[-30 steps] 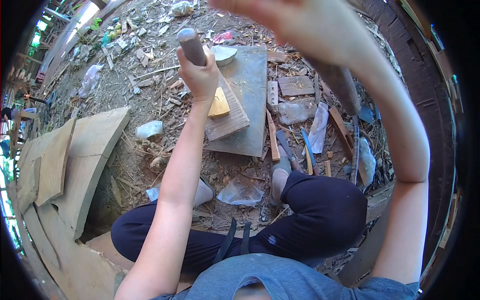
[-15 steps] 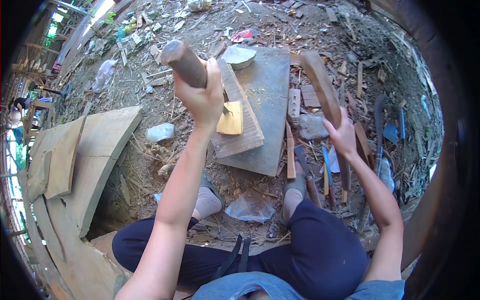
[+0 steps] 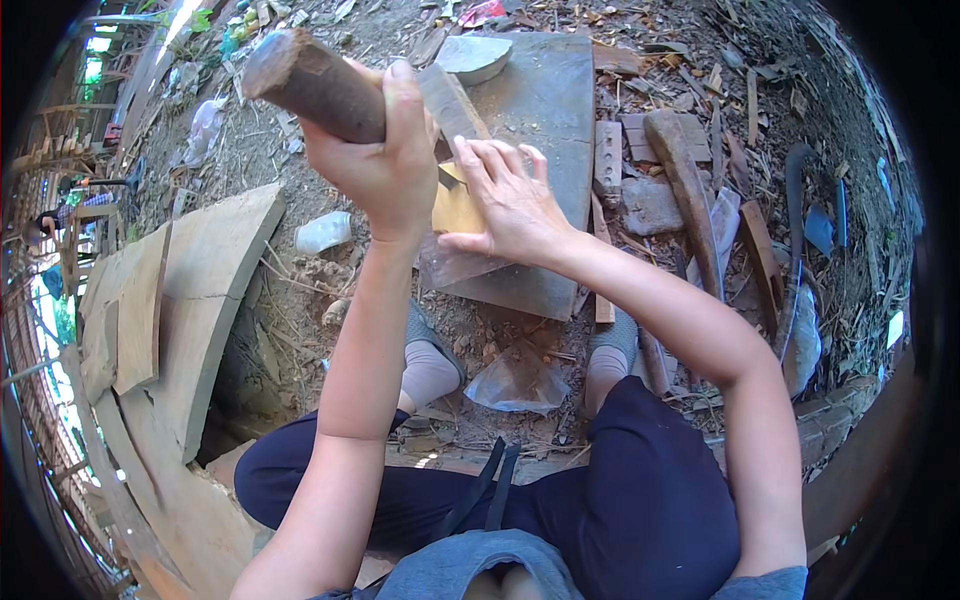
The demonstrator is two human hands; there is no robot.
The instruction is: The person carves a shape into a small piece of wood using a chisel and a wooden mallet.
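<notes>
My left hand [image 3: 365, 165] is closed round a thick, dark wooden handle [image 3: 310, 88], raised with its blunt end up and to the left. Below that fist, a dark metal blade [image 3: 452, 178] meets a small yellow wooden block [image 3: 455, 208]; most of the blade is hidden. My right hand [image 3: 515, 200] grips the block from its right side, thumb at the near edge and fingers beyond the far edge. Under the block is a grooved board [image 3: 455, 100], largely covered by my hands, on a wide grey slab [image 3: 555, 120].
A brown wooden club [image 3: 685, 185] lies right of the slab, among a perforated brick [image 3: 608, 160], wood strips and a curved long-handled blade [image 3: 795, 200]. A pale stone [image 3: 473, 58] rests on the slab's far end. Large planks [image 3: 220, 250] lean at left. A plastic bag [image 3: 517, 380] lies between my feet.
My right hand has let go of the wooden club, now on the ground at right, and moved left onto the yellow block. My left hand, still round the handle, appears nearer.
</notes>
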